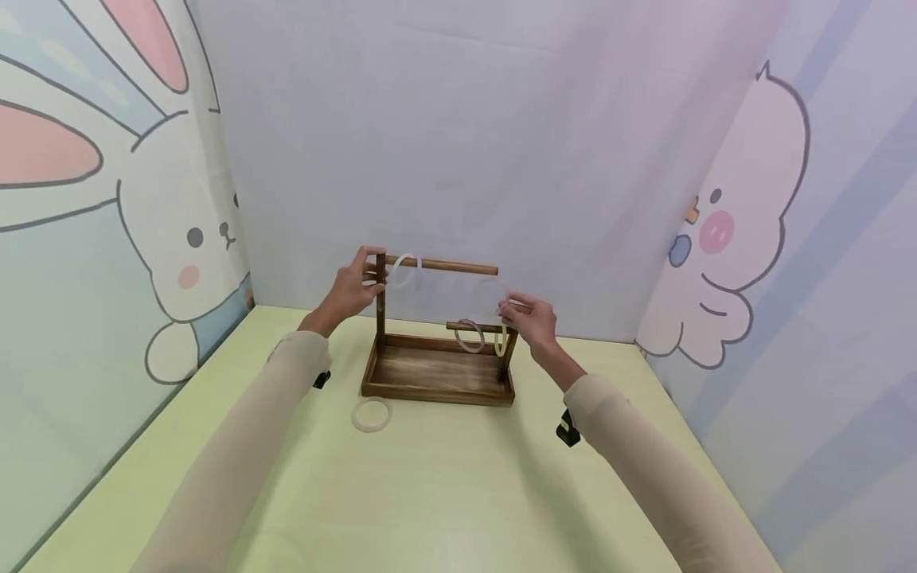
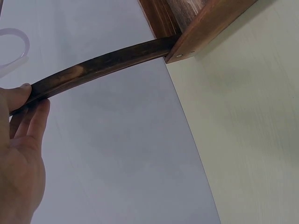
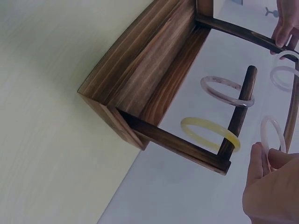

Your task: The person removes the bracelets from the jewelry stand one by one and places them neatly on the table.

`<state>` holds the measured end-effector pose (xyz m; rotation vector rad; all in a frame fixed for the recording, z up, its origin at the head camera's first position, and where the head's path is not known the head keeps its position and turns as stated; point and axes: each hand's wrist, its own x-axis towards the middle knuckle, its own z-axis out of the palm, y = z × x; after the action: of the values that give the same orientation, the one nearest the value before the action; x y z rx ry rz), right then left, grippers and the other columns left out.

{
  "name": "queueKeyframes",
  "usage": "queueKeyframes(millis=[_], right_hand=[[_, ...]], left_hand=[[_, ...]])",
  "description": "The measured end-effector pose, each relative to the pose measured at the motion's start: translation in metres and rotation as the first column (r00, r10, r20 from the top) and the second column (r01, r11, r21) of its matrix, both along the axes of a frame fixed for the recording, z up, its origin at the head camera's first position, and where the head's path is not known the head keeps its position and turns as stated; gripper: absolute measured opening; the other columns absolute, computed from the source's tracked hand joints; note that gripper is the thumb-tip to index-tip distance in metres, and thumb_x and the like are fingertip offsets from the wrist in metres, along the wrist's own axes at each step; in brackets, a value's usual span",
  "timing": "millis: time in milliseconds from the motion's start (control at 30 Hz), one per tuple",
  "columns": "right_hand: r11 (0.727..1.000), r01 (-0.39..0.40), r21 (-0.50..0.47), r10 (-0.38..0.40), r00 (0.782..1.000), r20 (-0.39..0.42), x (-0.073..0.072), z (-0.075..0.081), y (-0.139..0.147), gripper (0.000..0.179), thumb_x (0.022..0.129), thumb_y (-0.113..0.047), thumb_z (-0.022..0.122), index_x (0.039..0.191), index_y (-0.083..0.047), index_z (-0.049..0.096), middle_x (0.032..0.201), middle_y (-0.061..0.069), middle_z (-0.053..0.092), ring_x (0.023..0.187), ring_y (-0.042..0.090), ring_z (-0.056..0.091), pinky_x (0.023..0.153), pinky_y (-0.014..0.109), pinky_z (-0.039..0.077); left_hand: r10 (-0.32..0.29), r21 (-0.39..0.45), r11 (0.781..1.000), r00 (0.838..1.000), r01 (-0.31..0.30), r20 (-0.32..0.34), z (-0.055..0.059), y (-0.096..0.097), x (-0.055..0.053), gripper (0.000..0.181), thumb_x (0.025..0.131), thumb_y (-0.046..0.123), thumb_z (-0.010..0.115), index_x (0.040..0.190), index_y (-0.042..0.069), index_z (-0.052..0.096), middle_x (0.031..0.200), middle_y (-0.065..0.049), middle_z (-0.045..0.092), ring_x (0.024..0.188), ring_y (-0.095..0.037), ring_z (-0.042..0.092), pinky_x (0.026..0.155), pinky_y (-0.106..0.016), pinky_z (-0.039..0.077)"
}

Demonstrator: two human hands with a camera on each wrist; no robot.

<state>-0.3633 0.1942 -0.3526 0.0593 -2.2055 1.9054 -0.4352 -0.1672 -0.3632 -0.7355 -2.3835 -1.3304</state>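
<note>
My left hand [image 1: 353, 290] grips the top of the tall upright post [image 2: 103, 64] of a dark wooden bangle stand [image 1: 430, 394], thumb on one side and fingers on the other. My right hand [image 1: 532, 318] pinches a pale translucent bangle [image 3: 263, 133] between thumb and fingers, near the free end of the upper bar [image 1: 458, 267]. A white bangle [image 1: 396, 274] and a pale lilac one [image 3: 274, 80] hang on that bar close to the post. On the lower bar [image 3: 243, 98] hang a yellow bangle [image 3: 203, 122] and a mottled brownish one [image 3: 219, 96].
Another pale bangle [image 1: 371, 430] lies flat on the light yellow-green table [image 1: 430, 493], in front of the stand's tray at left. Behind stands a plain pale curtain [image 1: 458, 159]. Cartoon-printed panels [image 1: 165, 239] close off both sides.
</note>
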Motion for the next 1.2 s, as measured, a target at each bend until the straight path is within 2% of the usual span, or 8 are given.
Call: queueKeyframes(millis=[300,467,633,733,867,900,1100,1200], right_hand=[[0.999,-0.031,0.042,0.030,0.999,0.017,0.005,-0.006,-0.015,0.036,0.098,-0.004,0.072,0.133,0.000,0.068,0.119,0.023,0.073,0.100,0.022,0.077,0.091,0.038,0.062],[0.996,-0.054,0.067,0.053,0.998,0.019,0.010,-0.008,-0.022,0.037,0.099,-0.004,0.071,0.136,-0.001,0.067,0.119,0.023,0.073,0.107,0.029,0.074,0.090,0.037,0.063],[0.995,-0.092,0.046,0.091,0.996,0.012,0.015,-0.007,-0.030,0.039,0.099,-0.002,0.069,0.138,0.002,0.065,0.120,0.025,0.072,0.111,0.034,0.072,0.093,0.040,0.061],[0.993,-0.108,0.048,0.107,0.994,0.020,0.019,-0.007,-0.034,0.038,0.099,-0.003,0.070,0.137,0.000,0.066,0.120,0.024,0.072,0.111,0.034,0.072,0.095,0.042,0.061],[0.990,-0.130,0.062,0.128,0.991,0.033,0.023,-0.010,-0.039,0.038,0.099,-0.003,0.070,0.137,-0.002,0.066,0.120,0.023,0.073,0.109,0.032,0.074,0.089,0.036,0.063],[0.989,-0.134,0.066,0.132,0.991,0.036,0.024,-0.011,-0.040,0.039,0.099,-0.003,0.070,0.137,-0.002,0.066,0.120,0.022,0.073,0.106,0.030,0.075,0.090,0.038,0.063],[0.976,-0.158,0.152,0.156,0.987,0.028,0.031,-0.019,-0.048,0.039,0.099,-0.005,0.070,0.138,-0.001,0.065,0.119,0.022,0.074,0.105,0.031,0.075,0.089,0.042,0.063],[0.971,-0.165,0.171,0.162,0.986,0.031,0.034,-0.021,-0.052,0.038,0.099,-0.004,0.070,0.137,0.000,0.066,0.117,0.022,0.074,0.106,0.031,0.074,0.086,0.037,0.064]], left_hand=[[0.012,-0.005,1.000,1.000,-0.012,0.003,-0.001,0.000,0.001,0.065,0.098,-0.009,0.065,0.153,0.014,0.036,0.129,-0.026,0.065,0.126,-0.041,0.062,0.100,-0.053,0.057],[0.009,-0.010,1.000,1.000,-0.009,0.010,-0.002,0.000,0.000,0.066,0.099,-0.009,0.064,0.153,0.016,0.035,0.130,-0.026,0.064,0.127,-0.042,0.061,0.099,-0.053,0.057],[0.011,-0.008,1.000,1.000,-0.011,0.010,-0.002,0.000,0.001,0.066,0.099,-0.009,0.064,0.153,0.016,0.036,0.130,-0.027,0.064,0.127,-0.042,0.061,0.099,-0.053,0.057],[0.013,-0.008,1.000,1.000,-0.013,0.011,-0.002,0.000,0.002,0.066,0.099,-0.009,0.064,0.153,0.016,0.035,0.130,-0.026,0.064,0.127,-0.043,0.061,0.099,-0.053,0.057],[0.011,-0.006,1.000,1.000,-0.011,0.008,-0.002,0.000,0.003,0.066,0.099,-0.009,0.064,0.153,0.016,0.035,0.130,-0.026,0.064,0.127,-0.042,0.061,0.099,-0.053,0.057],[0.011,-0.005,1.000,1.000,-0.011,0.007,-0.002,0.000,0.003,0.066,0.099,-0.009,0.063,0.153,0.016,0.035,0.129,-0.026,0.064,0.127,-0.042,0.061,0.099,-0.053,0.057],[0.013,-0.006,1.000,1.000,-0.013,0.003,-0.001,0.000,0.003,0.066,0.099,-0.009,0.063,0.153,0.016,0.035,0.129,-0.026,0.064,0.127,-0.043,0.061,0.100,-0.053,0.057],[0.012,-0.004,1.000,1.000,-0.012,0.006,0.000,0.000,0.003,0.066,0.099,-0.009,0.063,0.153,0.016,0.035,0.129,-0.026,0.064,0.127,-0.042,0.061,0.100,-0.053,0.057]])
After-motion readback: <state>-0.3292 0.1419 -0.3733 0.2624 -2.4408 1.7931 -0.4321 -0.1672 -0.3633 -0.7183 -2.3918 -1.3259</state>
